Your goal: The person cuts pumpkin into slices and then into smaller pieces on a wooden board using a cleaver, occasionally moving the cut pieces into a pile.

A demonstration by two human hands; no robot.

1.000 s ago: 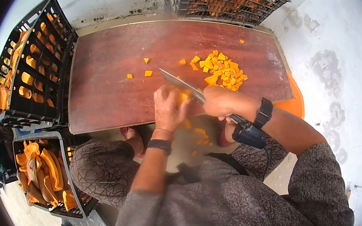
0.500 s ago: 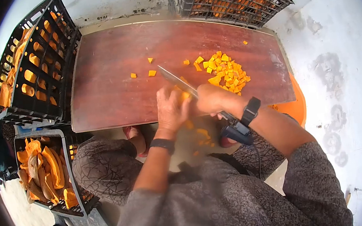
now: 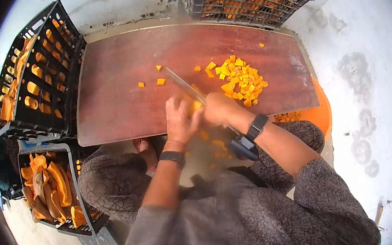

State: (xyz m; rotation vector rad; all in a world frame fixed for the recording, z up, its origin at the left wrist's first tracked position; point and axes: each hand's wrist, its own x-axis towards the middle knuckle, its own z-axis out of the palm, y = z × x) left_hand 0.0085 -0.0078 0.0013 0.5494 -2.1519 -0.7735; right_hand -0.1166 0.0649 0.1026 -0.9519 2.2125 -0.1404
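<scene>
Gripping a knife, the right hand is closed on its handle, and an orange squash piece is pinned under the curled left hand at the near edge of the wooden board. A pile of cubes is already cut just beside the blade; the slices in the crate at the near left are judged uncut.

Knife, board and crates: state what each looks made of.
Knife: grey, glinting blade, probably steel; handle hidden in the right hand. Board: reddish-brown, smooth, faint grain streaks, likely wood or laminate. Crates: black, matte lattice walls, apparently moulded plastic.
</scene>
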